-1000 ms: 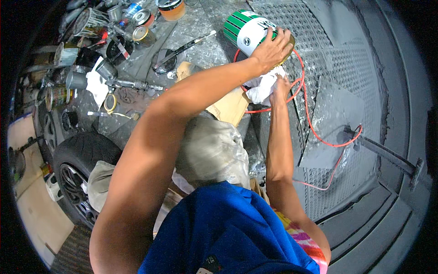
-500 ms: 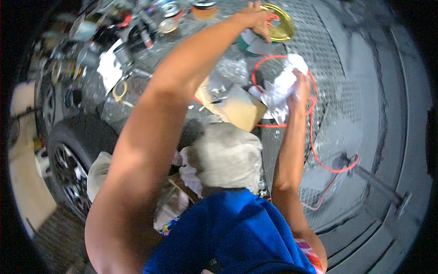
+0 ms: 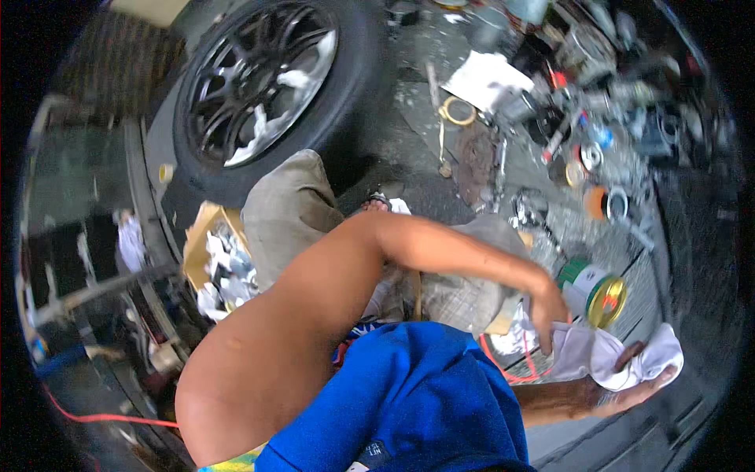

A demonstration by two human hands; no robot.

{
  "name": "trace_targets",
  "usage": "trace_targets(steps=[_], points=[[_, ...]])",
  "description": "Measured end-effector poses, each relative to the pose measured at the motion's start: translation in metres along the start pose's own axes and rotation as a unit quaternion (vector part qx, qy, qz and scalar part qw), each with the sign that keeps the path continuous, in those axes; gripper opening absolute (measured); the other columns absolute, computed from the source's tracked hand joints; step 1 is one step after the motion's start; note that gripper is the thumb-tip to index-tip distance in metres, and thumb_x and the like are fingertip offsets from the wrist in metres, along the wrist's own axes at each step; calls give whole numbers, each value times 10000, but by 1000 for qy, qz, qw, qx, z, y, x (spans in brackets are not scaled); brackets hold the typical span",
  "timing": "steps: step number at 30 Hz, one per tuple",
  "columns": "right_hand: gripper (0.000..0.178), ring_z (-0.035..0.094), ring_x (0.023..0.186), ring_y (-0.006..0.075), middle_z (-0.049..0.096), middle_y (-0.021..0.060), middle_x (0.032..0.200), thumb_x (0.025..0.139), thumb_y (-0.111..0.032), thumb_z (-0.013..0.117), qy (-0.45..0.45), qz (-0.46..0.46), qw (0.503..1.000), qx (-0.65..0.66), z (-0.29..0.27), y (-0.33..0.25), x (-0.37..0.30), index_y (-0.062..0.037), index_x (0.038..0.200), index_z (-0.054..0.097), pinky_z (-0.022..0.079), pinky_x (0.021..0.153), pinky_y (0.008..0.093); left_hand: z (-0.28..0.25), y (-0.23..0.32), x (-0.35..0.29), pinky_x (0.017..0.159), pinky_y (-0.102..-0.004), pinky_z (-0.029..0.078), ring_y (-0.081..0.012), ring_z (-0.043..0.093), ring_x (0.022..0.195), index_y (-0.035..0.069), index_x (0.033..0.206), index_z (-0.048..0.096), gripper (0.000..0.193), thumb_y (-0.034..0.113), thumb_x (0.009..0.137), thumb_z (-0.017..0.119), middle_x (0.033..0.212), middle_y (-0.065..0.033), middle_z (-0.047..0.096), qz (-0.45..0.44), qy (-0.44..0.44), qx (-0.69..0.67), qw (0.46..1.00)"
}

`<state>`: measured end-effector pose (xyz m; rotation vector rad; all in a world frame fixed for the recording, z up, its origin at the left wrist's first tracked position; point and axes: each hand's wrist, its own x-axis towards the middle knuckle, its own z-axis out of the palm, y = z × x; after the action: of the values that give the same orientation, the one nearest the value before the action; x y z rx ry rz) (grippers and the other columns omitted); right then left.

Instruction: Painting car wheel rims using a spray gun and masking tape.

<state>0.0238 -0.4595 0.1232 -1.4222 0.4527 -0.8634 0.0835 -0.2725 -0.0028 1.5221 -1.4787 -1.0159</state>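
Observation:
A crumpled white cloth (image 3: 578, 350) stretches between my two hands on the right. My right hand (image 3: 633, 393) holds its far end, the thumb laid over the fabric and part of the cloth draped across the palm. At the cloth's nearer end my left hand (image 3: 548, 311) points downward, its fingers closed on the edge, as far as the blur shows. Just beyond my left hand is a green and white can (image 3: 580, 285), tilted over, with a shiny gold end (image 3: 607, 302) facing me.
A black-spoked wheel with its tyre (image 3: 358, 86) stands at the upper left. A cardboard box (image 3: 197, 250) of crumpled foil-like scraps sits left of my knee. Cans, tools and a tape roll (image 3: 458, 111) clutter the upper right. A red hose (image 3: 519, 377) curves below my left hand.
My left hand has come away from the gold-ended can to the white cloth, still held by my right hand. The view has swung left, bringing the wheel and box further in.

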Motion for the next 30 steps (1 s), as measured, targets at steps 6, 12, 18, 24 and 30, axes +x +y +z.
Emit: trace_targets(steps=[6, 12, 18, 24, 30], points=[[530, 641, 1119, 312, 654, 232, 1229, 980, -301, 679, -139, -169, 964, -151, 93, -33, -21, 60, 1356, 582, 562, 905, 435, 13, -44, -82, 714, -361, 494, -127, 550, 903, 35, 1212, 595, 317, 232, 966, 568, 1000, -34, 600, -34, 428, -316, 846], [288, 638, 1044, 252, 675, 176, 1171, 973, -128, 700, -566, -193, 765, -242, 170, 26, -89, 73, 1177, 671, 500, 949, 377, 25, 19, -151, 965, -405, 523, -201, 643, 1112, 82, 1244, 623, 447, 398, 932, 572, 1183, -100, 689, 267, 469, -644, 542], [378, 586, 1118, 380, 581, 236, 1241, 952, -151, 695, -640, -319, 683, -149, 219, 72, -197, 97, 1207, 569, 459, 995, 411, 51, 38, -215, 1147, -424, 395, -237, 605, 1238, 98, 1350, 626, 799, 773, 958, 459, 1334, -105, 663, 322, 560, -651, 399], [366, 616, 1161, 448, 602, 252, 1307, 907, -24, 604, -707, -319, 614, -144, 279, 163, -228, 73, 1260, 605, 484, 1024, 431, 140, 20, -268, 810, -511, 571, -395, 736, 881, 20, 878, 808, 615, 621, 901, 678, 915, -222, 760, -417, 174, -76, 889], [450, 672, 1079, 429, 554, 128, 1452, 899, -85, 654, -759, -420, 459, -191, 407, 153, -269, -80, 1345, 593, 586, 847, 495, 153, 140, -377, 828, -531, 575, -417, 714, 985, -36, 958, 717, 504, 465, 903, 707, 966, -231, 724, -481, 320, -53, 815]])
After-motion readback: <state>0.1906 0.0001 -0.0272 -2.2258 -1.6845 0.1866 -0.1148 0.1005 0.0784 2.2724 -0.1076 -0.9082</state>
